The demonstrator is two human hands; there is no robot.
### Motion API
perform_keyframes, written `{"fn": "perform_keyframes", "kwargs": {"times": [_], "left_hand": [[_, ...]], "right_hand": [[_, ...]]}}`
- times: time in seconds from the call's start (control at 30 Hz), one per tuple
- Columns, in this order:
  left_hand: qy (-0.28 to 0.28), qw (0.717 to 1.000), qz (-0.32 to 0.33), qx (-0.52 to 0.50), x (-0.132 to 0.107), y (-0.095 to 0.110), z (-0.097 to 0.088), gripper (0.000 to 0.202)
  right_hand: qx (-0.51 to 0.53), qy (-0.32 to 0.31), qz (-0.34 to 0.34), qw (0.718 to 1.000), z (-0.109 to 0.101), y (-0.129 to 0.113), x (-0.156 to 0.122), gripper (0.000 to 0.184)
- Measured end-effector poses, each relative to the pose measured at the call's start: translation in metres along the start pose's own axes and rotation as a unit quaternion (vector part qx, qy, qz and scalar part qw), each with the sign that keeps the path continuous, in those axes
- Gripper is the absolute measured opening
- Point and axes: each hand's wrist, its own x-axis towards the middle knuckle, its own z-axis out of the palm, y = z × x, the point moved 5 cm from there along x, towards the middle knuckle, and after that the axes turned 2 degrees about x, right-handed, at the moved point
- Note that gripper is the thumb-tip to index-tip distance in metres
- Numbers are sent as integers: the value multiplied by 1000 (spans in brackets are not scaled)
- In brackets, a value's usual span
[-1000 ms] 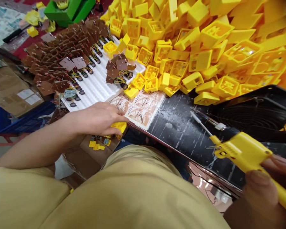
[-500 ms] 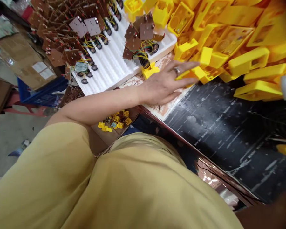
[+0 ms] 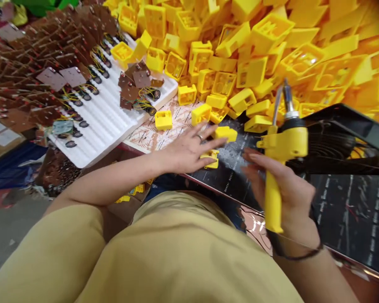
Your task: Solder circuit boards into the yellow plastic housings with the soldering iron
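Note:
My left hand [image 3: 189, 147] lies low over the table, fingers spread, with a ring on one. Small yellow plastic housings surround it: one housing [image 3: 225, 134] is by the outstretched fingers, and another housing [image 3: 211, 159] is partly hidden by the thumb side. Whether the hand touches them I cannot tell. My right hand [image 3: 290, 189] has a yellow pistol-shaped soldering gun [image 3: 292, 143] with a metal tip, its handle against the palm and its tip pointing away from me. The right fingers reach behind the handle, blurred by motion.
A large heap of yellow housings [image 3: 224, 84] fills the back. On the left, a white foam tray [image 3: 113, 122] bears brown circuit boards [image 3: 60, 63] with wires and small round black parts. A black cable coil [image 3: 328, 130] lies at right. Below the table edge is a box with yellow pieces.
The view has swung right. My left hand has moved away from the heap toward the near table edge, and housings lie around it. My right hand with the soldering gun has come into clear view.

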Motion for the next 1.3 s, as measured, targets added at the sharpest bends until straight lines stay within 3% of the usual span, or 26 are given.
{"fn": "perform_keyframes", "kwargs": {"times": [0.1,0.23,0.33,0.47,0.53,0.57,0.63,0.7,0.73,0.77,0.83,0.93,1.03,1.17,1.3], "left_hand": [[40,999,20,-9,1,13,-12,39],[85,995,-51,17,9,-8,-38,33],[52,996,-60,39,25,-24,-36,37],[-28,996,-81,22,36,-34,-23,38],[-18,997,-69,-11,25,-31,-29,39],[14,997,-65,-28,14,-29,-36,38],[104,990,-77,-54,-18,-24,-52,35],[129,983,-100,-83,-59,-19,-53,30],[84,985,-112,-101,-79,-15,-42,28],[-6,984,-127,-123,-100,-11,-23,26],[-239,943,-196,-126,-147,-5,28,28],[-315,905,-269,-98,-200,-2,81,36],[-342,885,-302,-94,-226,-2,113,40],[-370,867,-322,-89,-231,-9,119,33],[-414,854,-306,-74,-202,-9,87,24]], "right_hand": [[-1,-25,-54,998,12,-7,2,56],[-12,-9,-52,999,20,-14,-1,54],[-58,10,-70,996,37,-26,2,48],[-96,-19,-107,989,63,-37,11,30],[-92,-7,-104,990,61,-35,11,25],[-89,6,-96,991,56,-32,8,25],[-86,41,-58,994,38,-24,-1,24],[-87,69,0,994,19,-14,-12,24],[-84,72,27,994,12,-9,-17,25],[-76,66,50,994,7,-5,-21,28],[-77,30,71,994,4,2,-27,33],[-152,-1,24,988,5,6,-28,39],[-180,-3,-17,984,2,13,-26,59],[-91,-78,-38,992,0,23,-25,66],[-80,-94,-83,989,1,24,-22,50]]}}
